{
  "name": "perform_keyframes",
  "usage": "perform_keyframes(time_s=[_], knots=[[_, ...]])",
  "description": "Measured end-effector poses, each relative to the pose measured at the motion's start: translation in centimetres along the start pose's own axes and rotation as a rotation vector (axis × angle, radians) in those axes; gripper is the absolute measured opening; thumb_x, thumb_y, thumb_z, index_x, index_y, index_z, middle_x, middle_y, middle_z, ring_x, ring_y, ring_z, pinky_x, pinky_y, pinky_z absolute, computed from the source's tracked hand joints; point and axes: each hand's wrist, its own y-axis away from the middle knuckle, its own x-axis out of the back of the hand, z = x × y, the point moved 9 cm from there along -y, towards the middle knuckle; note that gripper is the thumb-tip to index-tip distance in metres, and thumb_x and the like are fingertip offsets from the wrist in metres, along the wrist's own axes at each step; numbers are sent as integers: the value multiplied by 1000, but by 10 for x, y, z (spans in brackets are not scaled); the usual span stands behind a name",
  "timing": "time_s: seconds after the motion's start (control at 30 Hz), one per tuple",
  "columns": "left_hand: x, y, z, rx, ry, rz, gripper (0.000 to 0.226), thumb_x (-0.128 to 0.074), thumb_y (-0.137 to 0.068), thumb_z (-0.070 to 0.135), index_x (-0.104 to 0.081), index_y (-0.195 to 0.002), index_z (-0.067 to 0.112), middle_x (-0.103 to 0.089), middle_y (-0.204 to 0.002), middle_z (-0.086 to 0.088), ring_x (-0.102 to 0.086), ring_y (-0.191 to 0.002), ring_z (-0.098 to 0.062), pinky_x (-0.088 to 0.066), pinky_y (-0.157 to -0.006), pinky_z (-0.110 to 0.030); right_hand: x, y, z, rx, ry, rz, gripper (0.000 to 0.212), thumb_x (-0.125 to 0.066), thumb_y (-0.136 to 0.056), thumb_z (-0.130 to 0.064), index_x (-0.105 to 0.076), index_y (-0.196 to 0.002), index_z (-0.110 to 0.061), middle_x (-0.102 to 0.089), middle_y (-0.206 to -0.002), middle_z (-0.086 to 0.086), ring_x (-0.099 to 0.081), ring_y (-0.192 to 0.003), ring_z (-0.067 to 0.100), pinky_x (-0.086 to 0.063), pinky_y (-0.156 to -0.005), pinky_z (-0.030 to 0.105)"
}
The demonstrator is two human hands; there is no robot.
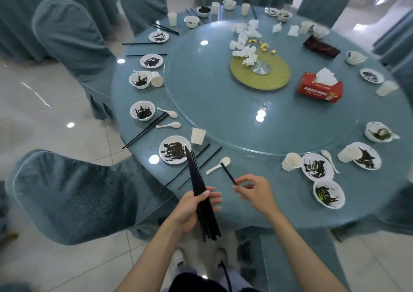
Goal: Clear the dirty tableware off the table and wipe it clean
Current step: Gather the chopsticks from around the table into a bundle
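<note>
My left hand (196, 209) grips a bundle of black chopsticks (196, 175) over the near edge of the round teal table (279, 202). My right hand (254, 191) pinches one more black chopstick (228, 173) by its end, just right of the bundle. Two black chopsticks (196, 166) lie on the table in front of me, beside a white spoon (220, 165), a dirty white plate (174, 149) and a paper cup (197, 135). More dirty plates, bowls, cups, spoons and chopsticks ring the table's edge.
A glass turntable (212, 104) fills the table's middle, carrying a red tissue box (319, 88), crumpled tissues (244, 39) and a dark box (321, 47). Covered chairs (71, 193) stand close on the left and around the table. Tiled floor lies to my left.
</note>
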Motion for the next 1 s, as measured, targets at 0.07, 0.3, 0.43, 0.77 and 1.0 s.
perform_keyframes(time_s=[0.07,0.3,0.43,0.77,1.0], knots=[[-1,4,0,42,19,-29,20,-48,-105,2,-60,-120,-5,-72,-114,-27,-75,-93,-36,-65,-76,-47,-14,3,-25,206,149,-39,18,-83,-82,0,-81,-88,-17,-73,-88,-7,-74,-78,14,-60,-73,27],[12,22,6,100,-12,-122,31,-46,-107,3,-54,-133,-10,-69,-125,-28,-74,-99,-40,-64,-75,-47,-67,20,-63,522,418,-84,19,-76,-85,4,-81,-92,-13,-70,-101,-5,-71,-86,9,-61,-79,28],[26,29,3,80,-55,-144,31,-47,-107,5,-54,-134,-7,-70,-123,-27,-73,-103,-40,-62,-85,-53,-90,29,-69,545,458,-27,18,-74,-86,6,-80,-93,-9,-71,-105,-6,-70,-90,7,-60,-81,28],[51,33,4,11,14,-121,27,-50,-107,8,-58,-130,-3,-68,-117,-29,-68,-106,-44,-62,-82,-48,-134,35,-73,608,438,17,20,-67,-89,4,-81,-99,-6,-74,-118,-3,-65,-104,-2,-48,-98,11],[67,10,29,-42,-10,-44,22,-49,-106,5,-57,-125,-2,-72,-92,-19,-73,-80,-28,-64,-75,-41,-164,3,-68,631,458,-75,22,-64,-90,2,-80,-105,-1,-74,-125,3,-67,-109,7,-45,-104,11]])
